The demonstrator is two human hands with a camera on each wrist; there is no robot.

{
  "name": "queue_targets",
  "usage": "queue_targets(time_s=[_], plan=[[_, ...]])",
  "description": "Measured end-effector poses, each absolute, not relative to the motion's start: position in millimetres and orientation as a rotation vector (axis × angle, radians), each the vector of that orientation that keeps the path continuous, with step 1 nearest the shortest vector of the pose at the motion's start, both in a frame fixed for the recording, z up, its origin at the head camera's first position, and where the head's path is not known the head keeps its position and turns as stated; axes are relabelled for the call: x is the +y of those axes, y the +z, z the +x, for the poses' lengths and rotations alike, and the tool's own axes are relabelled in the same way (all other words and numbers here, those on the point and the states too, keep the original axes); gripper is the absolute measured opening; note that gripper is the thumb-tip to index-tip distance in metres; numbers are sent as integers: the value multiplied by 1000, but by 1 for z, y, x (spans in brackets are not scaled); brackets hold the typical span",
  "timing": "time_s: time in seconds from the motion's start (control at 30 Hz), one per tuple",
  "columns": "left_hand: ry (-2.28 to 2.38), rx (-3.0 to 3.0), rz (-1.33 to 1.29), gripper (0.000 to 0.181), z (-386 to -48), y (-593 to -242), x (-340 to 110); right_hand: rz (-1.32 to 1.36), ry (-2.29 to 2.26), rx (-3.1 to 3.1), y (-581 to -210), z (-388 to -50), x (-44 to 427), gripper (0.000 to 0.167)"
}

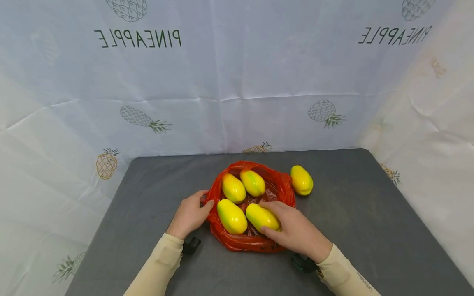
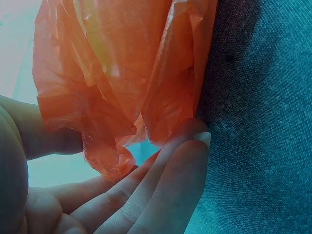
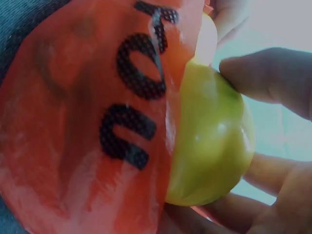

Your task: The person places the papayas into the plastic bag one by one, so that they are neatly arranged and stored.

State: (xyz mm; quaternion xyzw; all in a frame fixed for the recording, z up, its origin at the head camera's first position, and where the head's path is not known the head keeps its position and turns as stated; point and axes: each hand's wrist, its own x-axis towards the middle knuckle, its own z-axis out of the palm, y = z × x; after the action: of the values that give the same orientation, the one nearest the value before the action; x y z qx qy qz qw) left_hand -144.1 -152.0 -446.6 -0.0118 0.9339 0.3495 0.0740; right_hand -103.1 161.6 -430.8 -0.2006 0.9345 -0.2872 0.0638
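A red plastic bag (image 1: 237,242) lies with its mouth open on the dark table, with three yellow-green mangoes inside, such as the front-left mango (image 1: 231,217). My right hand (image 1: 296,230) grips another mango (image 1: 261,216) at the bag's near right side, thumb on one side and fingers on the other. In the right wrist view that mango (image 3: 214,136) shows beside the printed bag wall (image 3: 73,146). My left hand (image 1: 190,213) holds the bag's left rim between thumb and fingers; the left wrist view shows the crumpled bag edge (image 2: 112,97) there.
One more mango (image 1: 301,180) lies on the grey table (image 1: 355,230) just right of the bag. A white cloth (image 1: 229,61) with pineapple prints hangs behind the table and along both sides.
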Motion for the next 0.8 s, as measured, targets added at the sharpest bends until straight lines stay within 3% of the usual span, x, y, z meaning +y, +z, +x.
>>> queue_targets(time_s=[0.8], plan=[[1066, 2772, -53, 53, -145, -443, -152, -819, -768, 2640, -427, -112, 173, 51]])
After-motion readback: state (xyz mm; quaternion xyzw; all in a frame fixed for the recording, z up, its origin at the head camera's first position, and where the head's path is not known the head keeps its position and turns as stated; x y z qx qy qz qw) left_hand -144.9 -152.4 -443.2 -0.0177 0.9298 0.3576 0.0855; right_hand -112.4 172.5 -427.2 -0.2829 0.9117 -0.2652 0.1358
